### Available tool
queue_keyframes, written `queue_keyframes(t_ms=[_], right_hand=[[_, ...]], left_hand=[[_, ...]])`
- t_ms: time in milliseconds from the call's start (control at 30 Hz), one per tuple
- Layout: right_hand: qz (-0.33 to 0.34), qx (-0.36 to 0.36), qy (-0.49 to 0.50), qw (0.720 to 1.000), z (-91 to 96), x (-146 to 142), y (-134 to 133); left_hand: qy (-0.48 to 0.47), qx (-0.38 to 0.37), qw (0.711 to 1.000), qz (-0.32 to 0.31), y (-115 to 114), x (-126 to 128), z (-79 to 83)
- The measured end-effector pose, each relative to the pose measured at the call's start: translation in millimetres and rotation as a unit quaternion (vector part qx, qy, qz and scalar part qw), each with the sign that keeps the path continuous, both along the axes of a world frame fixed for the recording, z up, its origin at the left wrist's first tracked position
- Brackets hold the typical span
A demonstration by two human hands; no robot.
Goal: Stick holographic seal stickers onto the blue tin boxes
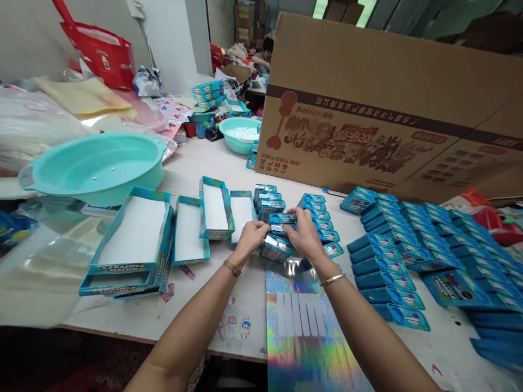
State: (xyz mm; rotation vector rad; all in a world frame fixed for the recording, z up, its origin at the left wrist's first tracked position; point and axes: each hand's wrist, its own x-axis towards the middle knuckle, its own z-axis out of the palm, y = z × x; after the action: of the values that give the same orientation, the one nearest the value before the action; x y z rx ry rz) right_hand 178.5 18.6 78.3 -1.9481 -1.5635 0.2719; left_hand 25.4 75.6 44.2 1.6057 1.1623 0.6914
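Observation:
My left hand (pixel 252 239) is closed, its fingertips pinched at the left end of a small blue box (pixel 281 228) in the middle of the table. My right hand (pixel 304 233) grips the same box from its right side, with the thumb at its top and the fingers curled behind. Just in front of it a blue box (pixel 277 249) stands with its printed side towards me. Behind my left hand is a short row of similar boxes (pixel 267 197). Another row (pixel 322 223) runs beyond my right hand. A shiny holographic sheet (pixel 281 348) with white strips lies below my hands.
Several blue cardboard trays (pixel 190 231) sit at left, near a large turquoise basin (pixel 98 163). Many more blue boxes (pixel 392 277) stand in rows at right. A big brown carton (pixel 368 87) borders the back. A smaller bowl (pixel 241 144) holds white pieces. One person (pixel 263 57) sits far behind.

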Motion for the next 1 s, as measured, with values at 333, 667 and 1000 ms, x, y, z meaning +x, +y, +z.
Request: queue_keyframes(t_ms=[333,667,1000], right_hand=[[0.013,0.048,-0.032,0.998,12.1,3,-4],[0.223,-0.021,-0.063,0.972,-11.2,-18,-148],[0.186,-0.053,-0.141,0.971,-56.0,-45,-142]], left_hand=[[0.027,0.079,0.995,0.058,-6,-15,20.9],[0.035,0.179,0.980,-0.078,-151,-72,-19.5],[0.112,0.082,0.989,-0.040,-178,-54,-30.2]])
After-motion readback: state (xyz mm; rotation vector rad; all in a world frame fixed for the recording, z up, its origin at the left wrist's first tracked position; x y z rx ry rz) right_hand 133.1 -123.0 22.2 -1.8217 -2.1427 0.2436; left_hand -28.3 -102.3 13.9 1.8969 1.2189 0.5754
